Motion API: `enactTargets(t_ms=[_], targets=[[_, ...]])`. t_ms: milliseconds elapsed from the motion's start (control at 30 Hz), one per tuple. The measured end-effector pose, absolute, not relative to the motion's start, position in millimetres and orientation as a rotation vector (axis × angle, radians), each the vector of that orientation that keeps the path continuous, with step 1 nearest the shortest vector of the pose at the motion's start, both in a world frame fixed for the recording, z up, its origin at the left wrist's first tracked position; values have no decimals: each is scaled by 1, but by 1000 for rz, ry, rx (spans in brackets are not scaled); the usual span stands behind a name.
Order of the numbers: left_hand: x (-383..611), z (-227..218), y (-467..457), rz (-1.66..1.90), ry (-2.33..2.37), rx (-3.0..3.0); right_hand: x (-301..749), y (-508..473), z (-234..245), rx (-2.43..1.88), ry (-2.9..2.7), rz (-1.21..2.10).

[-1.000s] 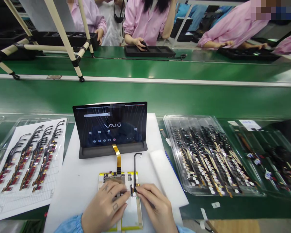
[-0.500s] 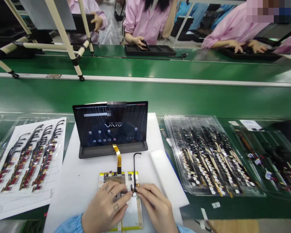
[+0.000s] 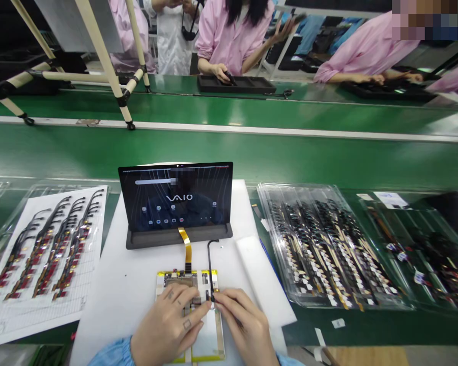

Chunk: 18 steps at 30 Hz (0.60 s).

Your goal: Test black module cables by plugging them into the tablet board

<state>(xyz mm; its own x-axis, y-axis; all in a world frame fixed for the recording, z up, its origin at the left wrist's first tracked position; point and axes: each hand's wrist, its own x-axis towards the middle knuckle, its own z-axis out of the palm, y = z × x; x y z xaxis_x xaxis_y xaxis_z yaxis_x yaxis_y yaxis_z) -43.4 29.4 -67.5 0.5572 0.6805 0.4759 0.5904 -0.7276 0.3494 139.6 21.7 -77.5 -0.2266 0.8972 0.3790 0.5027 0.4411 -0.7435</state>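
Note:
In the head view an opened circuit board and battery assembly with yellow edges lies on a white mat. A gold ribbon cable joins it to the lit tablet screen, propped up in a dark stand. My left hand rests over the board, fingers spread, the index fingertip touching near the lower end of a thin black flex cable. That same end is pinched between the thumb and forefinger of my right hand. The fingertips partly hide the cable's end.
Trays of flex cables stand at right, beside a white foam strip. More cables lie on printed paper at left. A pipe frame stands at the back left. Across the green bench several people work.
Both hands keep almost the same place at the black flex cable. The view has shifted slightly. Across the bench, a person in pink has lowered a raised arm from the head.

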Motion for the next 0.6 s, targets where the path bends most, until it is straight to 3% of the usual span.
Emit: enactTargets(t_ms=[600], targets=[[-43, -69, 27, 911, 1132, 2652, 138, 21, -80, -1182, -1919, 555]])
